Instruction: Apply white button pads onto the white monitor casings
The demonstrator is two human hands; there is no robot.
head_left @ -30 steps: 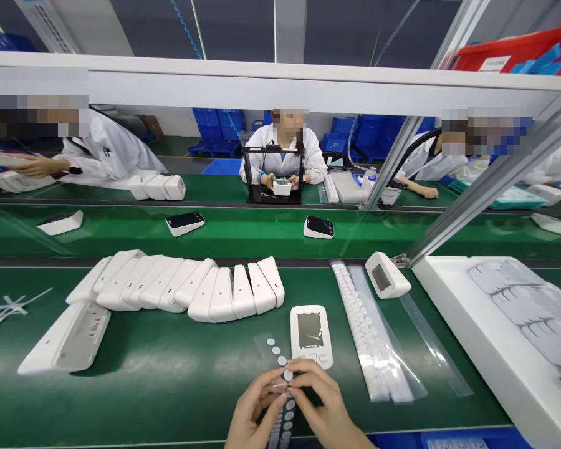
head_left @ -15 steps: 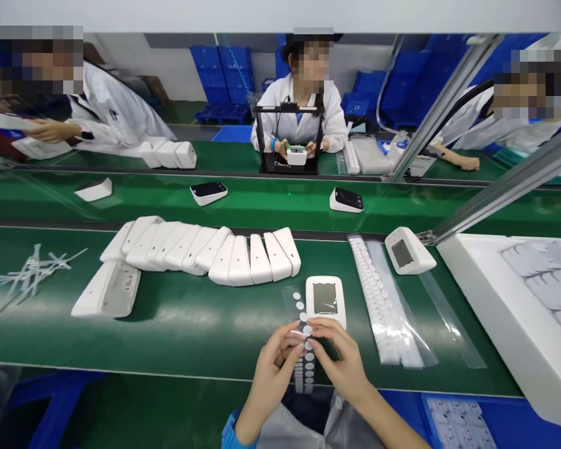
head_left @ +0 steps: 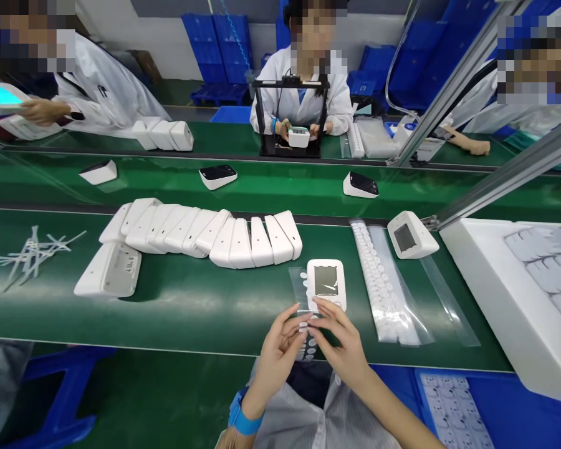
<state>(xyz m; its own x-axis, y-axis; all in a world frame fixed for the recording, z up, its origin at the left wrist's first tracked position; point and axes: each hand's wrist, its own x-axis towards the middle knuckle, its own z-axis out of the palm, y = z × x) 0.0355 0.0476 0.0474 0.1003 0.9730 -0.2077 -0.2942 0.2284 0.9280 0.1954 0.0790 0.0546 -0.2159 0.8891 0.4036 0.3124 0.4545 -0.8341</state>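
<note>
Both my hands meet at a clear strip of round white stickers (head_left: pixel 310 350) near the front of the green bench. The fingers of my left hand (head_left: pixel 279 352) are closed on the strip from its left side. My right hand (head_left: pixel 340 342) pinches it from the right, its fingertips close to the left ones. What exactly lies between the fingertips is partly hidden. Just beyond them a white device with a grey screen (head_left: pixel 326 280) lies face up, beside the strip's far end and partly covered by my right fingers.
Several white device housings (head_left: pixel 196 231) stand in a curved row at left. White ties (head_left: pixel 32 255) lie far left. More sticker strips (head_left: pixel 378 287), an upright device (head_left: pixel 406 237) and a white foam box (head_left: pixel 509 299) are at right. Devices ride the green conveyor (head_left: pixel 280 187); co-workers sit beyond.
My fingertips have bent the sticker strip between them. The view has tilted down a little. Conveyor devices have shifted right, and the left co-worker now holds a device with a lit blue screen.
</note>
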